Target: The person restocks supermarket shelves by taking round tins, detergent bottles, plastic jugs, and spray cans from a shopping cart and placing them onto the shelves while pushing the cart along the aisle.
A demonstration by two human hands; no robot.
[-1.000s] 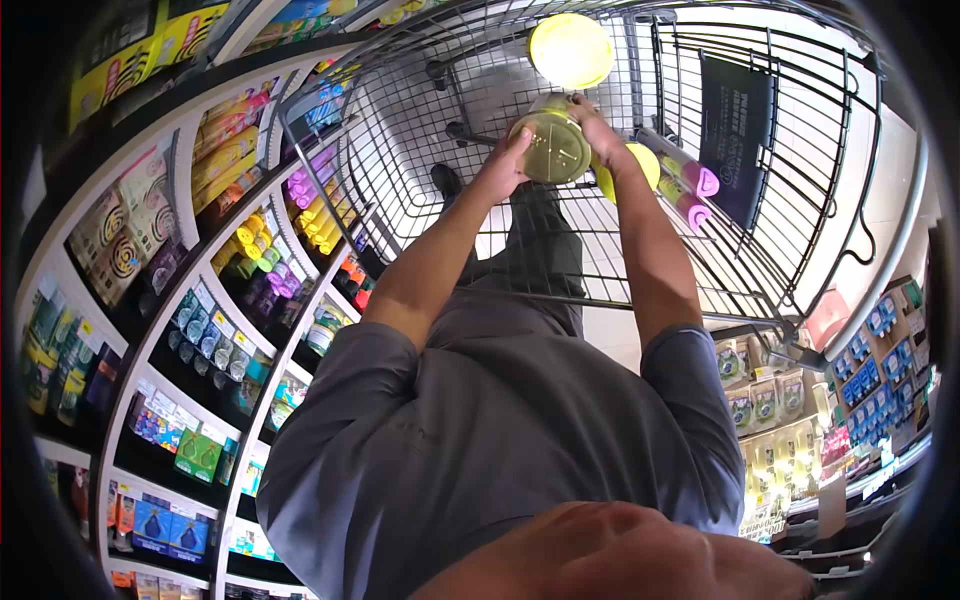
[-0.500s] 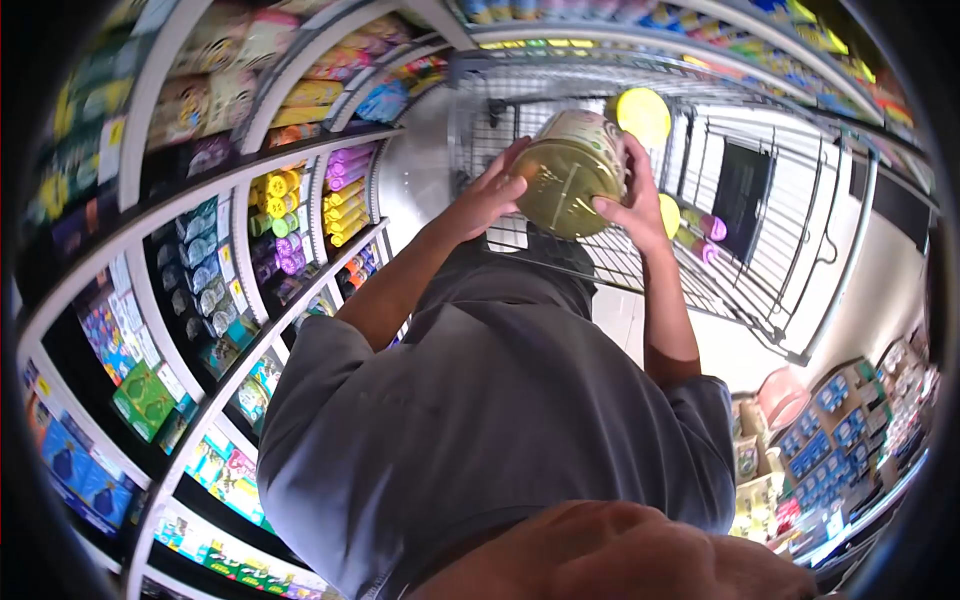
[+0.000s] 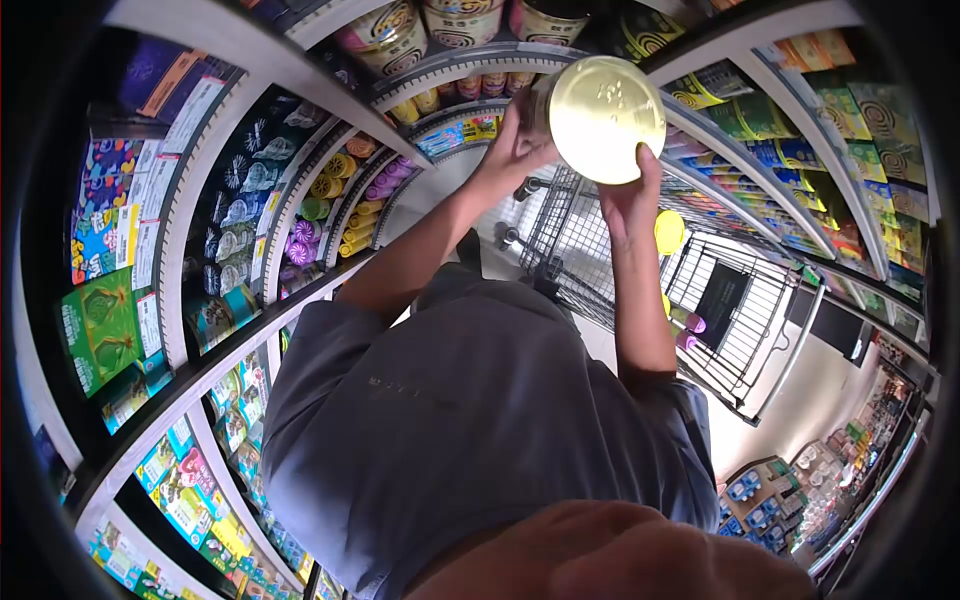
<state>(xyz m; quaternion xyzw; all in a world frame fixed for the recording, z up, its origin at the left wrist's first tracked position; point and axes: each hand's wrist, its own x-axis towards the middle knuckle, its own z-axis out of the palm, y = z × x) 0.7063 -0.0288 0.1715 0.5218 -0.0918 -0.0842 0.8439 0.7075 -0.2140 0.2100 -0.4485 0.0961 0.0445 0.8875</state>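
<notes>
One canister (image 3: 608,118), cylindrical, with a pale yellow, glossy round end bearing raised marks; held aloft, tilted, that end towards the viewer. Left hand (image 3: 512,158): grasping the canister's side, fingers partly hidden behind it. Right hand (image 3: 630,205): grasping the opposite side, thumb laid over the rim. Location: before the front edge of a shelf (image 3: 460,66) carrying similar labelled tubs (image 3: 465,24); contact with that edge cannot be told. Adjacent: one wire shopping cart (image 3: 765,362), beyond the right forearm, containing a yellow disc-ended item (image 3: 670,232) towards its far long edge and pink-capped tubes (image 3: 690,322) towards its near long edge. Step in hand, as judged: two-handed handling, the canister unplaced. Any next move appears to call for an even hold on both sides and clearance from the shelf edge.
</notes>
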